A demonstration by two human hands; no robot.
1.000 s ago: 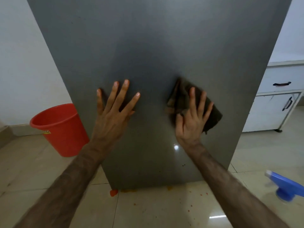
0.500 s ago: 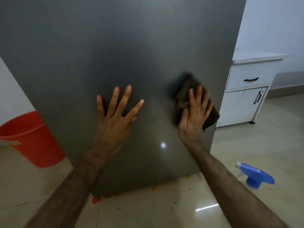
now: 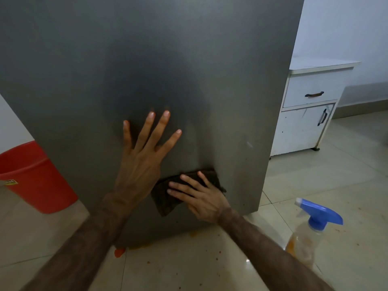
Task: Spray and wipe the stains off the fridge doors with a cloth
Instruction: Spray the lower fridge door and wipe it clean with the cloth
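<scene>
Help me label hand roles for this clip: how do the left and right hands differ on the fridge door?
The left hand lies bare on the fridge door, fingers spread and pointing up; the right hand presses a dark cloth against it, fingers pointing left. The left hand sits higher, the right lower. Both lie flat on the door.

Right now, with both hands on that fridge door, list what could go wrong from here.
1. The spray bottle stands on the floor tiles close beside the right forearm; pulling that arm back could knock it over.
2. Orange spatter lies on the tiles below the fridge door; it may be slippery underfoot.
3. The right hand presses the cloth low on the door, near that spatter; a dirty cloth could smear rather than clean.
</scene>
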